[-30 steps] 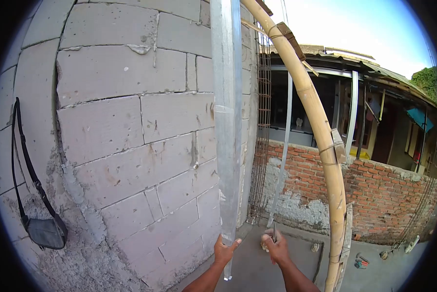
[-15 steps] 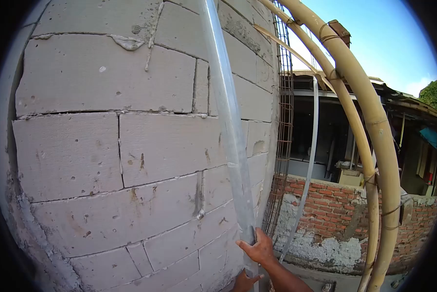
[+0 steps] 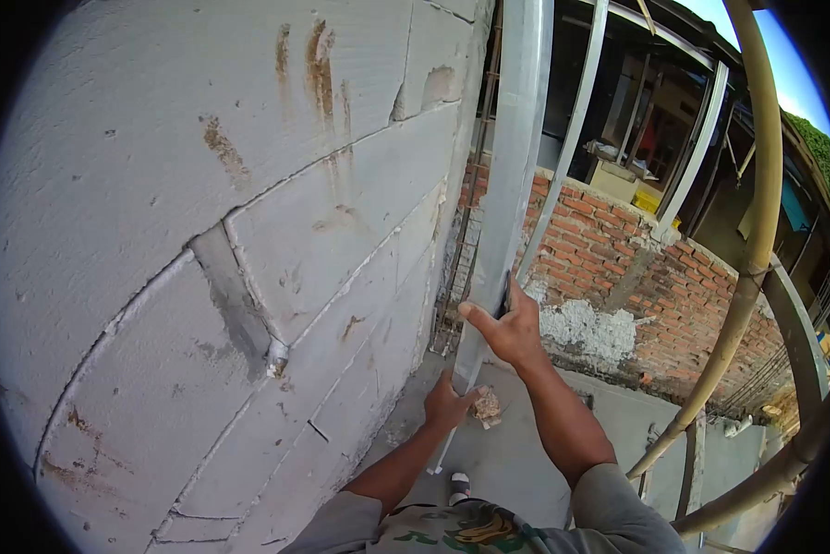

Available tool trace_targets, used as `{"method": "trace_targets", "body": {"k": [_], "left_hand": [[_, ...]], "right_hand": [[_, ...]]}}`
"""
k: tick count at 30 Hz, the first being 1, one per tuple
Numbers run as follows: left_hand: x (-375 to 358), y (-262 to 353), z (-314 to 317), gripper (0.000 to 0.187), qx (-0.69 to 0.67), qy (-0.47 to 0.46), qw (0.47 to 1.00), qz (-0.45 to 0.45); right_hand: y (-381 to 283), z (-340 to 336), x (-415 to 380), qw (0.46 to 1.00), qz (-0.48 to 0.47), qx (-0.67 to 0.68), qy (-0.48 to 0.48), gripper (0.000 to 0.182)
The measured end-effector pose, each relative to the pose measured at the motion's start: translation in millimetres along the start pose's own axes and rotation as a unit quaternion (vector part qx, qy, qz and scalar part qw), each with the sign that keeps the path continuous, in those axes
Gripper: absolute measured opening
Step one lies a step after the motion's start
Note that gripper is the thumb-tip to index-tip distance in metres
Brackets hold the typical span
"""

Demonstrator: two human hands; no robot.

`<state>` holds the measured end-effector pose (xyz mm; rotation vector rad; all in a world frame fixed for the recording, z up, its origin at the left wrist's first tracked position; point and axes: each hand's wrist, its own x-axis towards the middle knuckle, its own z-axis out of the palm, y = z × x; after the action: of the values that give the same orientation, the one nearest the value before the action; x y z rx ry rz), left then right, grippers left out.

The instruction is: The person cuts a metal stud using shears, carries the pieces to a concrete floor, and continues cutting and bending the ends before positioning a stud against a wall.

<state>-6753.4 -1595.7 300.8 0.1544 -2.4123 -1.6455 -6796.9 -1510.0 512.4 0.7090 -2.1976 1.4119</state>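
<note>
A long, flat, silvery metal bar (image 3: 512, 138) stands nearly upright in front of me and runs out of the top of the view. My right hand (image 3: 510, 331) is closed around it, thumb on the near face. Lower down, my left hand (image 3: 448, 403) grips the same bar near its bottom part. To the left rises a wall of pale blocks (image 3: 341, 212) with mortar joints; the bar appears beyond its right edge. Just right of my left hand, a crumbly tan lump (image 3: 487, 408) shows, apparently on the floor below.
Bamboo poles (image 3: 761, 212) curve along the right side. Behind the bar are a low brick wall (image 3: 609, 231) and a thinner metal strip (image 3: 572, 138). Steel rebar (image 3: 470, 249) stands by the block wall's edge. Grey concrete floor (image 3: 526, 443) lies below.
My view has tipped downward, bringing my forearms and the floor into sight. The bar now appears farther right, past the block wall's edge, with both hands still on it.
</note>
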Motion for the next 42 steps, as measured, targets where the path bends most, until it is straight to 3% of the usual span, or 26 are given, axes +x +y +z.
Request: {"method": "trace_targets", "body": {"k": [4,6,9,11,13,17,23,27,29,31,34,37,40,42], "left_hand": [[59,17,7,0.081,-0.043,-0.078,0.996,0.017],[98,10,20,0.088,-0.070,-0.133,0.989,0.013],[153,6,49,0.103,-0.003,-0.054,0.997,0.058],[186,12,62,0.107,-0.016,-0.054,0.998,0.040],[219,32,62,0.109,-0.080,-0.058,0.994,0.044],[277,27,81,0.097,-0.023,-0.005,0.998,0.053],[349,35,85,0.088,-0.035,0.021,0.997,0.064],[392,16,92,0.086,-0.021,0.043,0.995,0.089],[400,12,97,0.083,-0.022,0.046,0.998,0.035],[415,4,101,0.079,-0.011,0.073,0.996,0.056],[422,-13,106,0.075,-0.033,0.045,0.997,0.050],[430,-22,110,0.073,-0.066,0.032,0.997,0.018],[433,-28,109,0.075,-0.058,0.049,0.997,-0.011],[432,-34,117,0.079,-0.046,0.057,0.997,-0.028]], "right_hand": [[33,-16,54,1.000,0.009,-0.024,-0.006,0.052],[52,-26,84,0.998,0.057,-0.011,-0.035,0.052],[77,-35,133,0.998,0.051,-0.002,-0.027,0.046],[90,-41,160,0.992,0.115,-0.036,-0.029,0.043],[90,-53,191,0.994,0.073,0.014,-0.075,0.050],[151,-36,251,0.985,-0.083,0.140,-0.059,0.049],[179,-23,291,0.984,-0.170,-0.051,-0.016,0.050],[202,-19,314,0.994,-0.094,0.012,-0.058,0.052],[212,-3,314,0.992,-0.109,-0.049,-0.046,0.054],[222,7,319,0.991,-0.102,-0.075,-0.031,0.055],[256,-6,336,0.991,0.012,0.058,-0.117,0.050],[282,4,329,0.992,0.008,0.063,-0.106,0.037],[309,7,335,0.991,-0.046,-0.009,-0.127,0.036],[316,7,336,0.990,-0.013,0.011,-0.139,0.040]]}}
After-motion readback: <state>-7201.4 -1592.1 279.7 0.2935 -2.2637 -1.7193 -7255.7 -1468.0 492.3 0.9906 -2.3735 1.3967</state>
